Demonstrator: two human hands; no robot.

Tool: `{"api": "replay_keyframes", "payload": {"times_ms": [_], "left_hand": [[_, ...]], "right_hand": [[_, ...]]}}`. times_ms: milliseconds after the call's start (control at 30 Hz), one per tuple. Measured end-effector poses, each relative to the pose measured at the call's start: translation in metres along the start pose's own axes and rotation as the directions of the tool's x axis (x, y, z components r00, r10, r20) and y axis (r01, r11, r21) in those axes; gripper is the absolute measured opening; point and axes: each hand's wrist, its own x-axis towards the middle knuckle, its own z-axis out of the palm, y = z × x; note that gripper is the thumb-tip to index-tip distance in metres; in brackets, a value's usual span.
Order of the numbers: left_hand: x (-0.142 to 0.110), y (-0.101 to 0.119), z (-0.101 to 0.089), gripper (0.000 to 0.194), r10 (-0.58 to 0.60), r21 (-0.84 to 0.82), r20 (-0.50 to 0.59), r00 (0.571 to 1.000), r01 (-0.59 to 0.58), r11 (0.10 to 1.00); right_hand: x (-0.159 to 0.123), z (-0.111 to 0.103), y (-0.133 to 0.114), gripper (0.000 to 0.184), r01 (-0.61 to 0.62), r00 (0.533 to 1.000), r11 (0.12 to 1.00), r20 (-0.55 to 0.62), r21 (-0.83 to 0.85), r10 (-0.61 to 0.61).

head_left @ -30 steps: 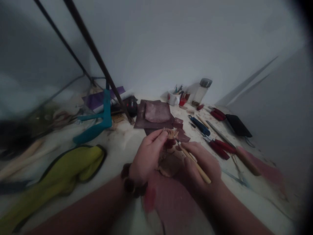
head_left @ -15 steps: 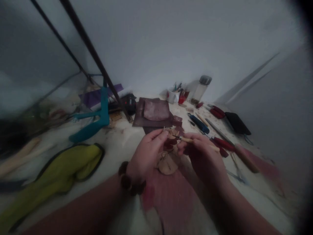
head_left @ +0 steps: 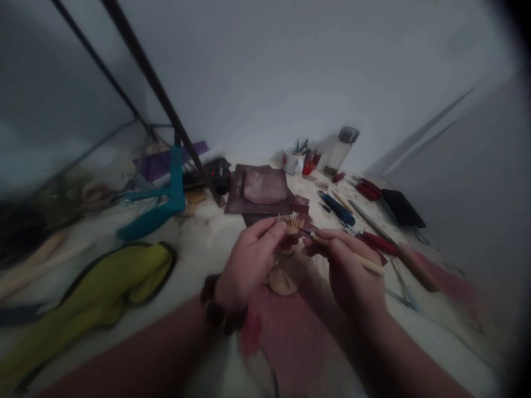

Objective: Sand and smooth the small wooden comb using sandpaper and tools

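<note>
My left hand [head_left: 249, 260] pinches a small wooden comb [head_left: 291, 223] by its edge, teeth pointing away, held just above the table. My right hand [head_left: 352, 271] grips a thin tool with a pale wooden handle [head_left: 365, 262], and the tool's tip rests against the comb's teeth. A beaded bracelet [head_left: 219, 309] circles my left wrist. Below the hands lie a rounded wooden piece [head_left: 282, 283] and a reddish sheet [head_left: 290, 331].
Dark sandpaper sheets [head_left: 263, 190] lie behind the hands. Red- and blue-handled tools [head_left: 373, 240] spread to the right, beside a black case [head_left: 402, 209]. A mug [head_left: 292, 162], a red glass and a jar [head_left: 342, 149] stand by the wall. A teal frame [head_left: 166, 202] and yellow-green cloth [head_left: 108, 290] lie left.
My right hand rose from the table and brought the tool's tip to the comb's teeth, the handle swinging from pointing down-right to nearly level. The left hand stayed put.
</note>
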Motion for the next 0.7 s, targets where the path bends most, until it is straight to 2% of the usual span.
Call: {"api": "replay_keyframes", "payload": {"times_ms": [100,267,467,700], "left_hand": [[-0.0012,0.0008,0.0004,0.033,-0.006,0.034,-0.011,1.000,0.007,0.999],[-0.0022,0.0005,0.0020,0.026,-0.023,-0.002,0.033,0.999,0.023,1.000],[-0.0027,0.0024,0.0049,0.017,-0.020,0.018,0.046,0.999,0.019,1.000],[-0.0018,-0.0042,0.0014,0.017,-0.059,0.064,0.080,0.995,0.054,0.996]], "right_hand": [[-0.0003,-0.0036,0.0008,0.014,0.040,0.999,0.993,-0.012,-0.110,-0.041],[-0.0012,-0.0068,0.0005,0.017,0.083,0.997,0.986,0.016,-0.143,-0.082],[-0.0033,-0.0037,-0.0035,0.017,0.130,0.992,0.951,0.035,-0.279,-0.125],[-0.0011,-0.0104,0.0003,0.020,0.160,0.987,0.943,0.046,-0.290,-0.153]]}}
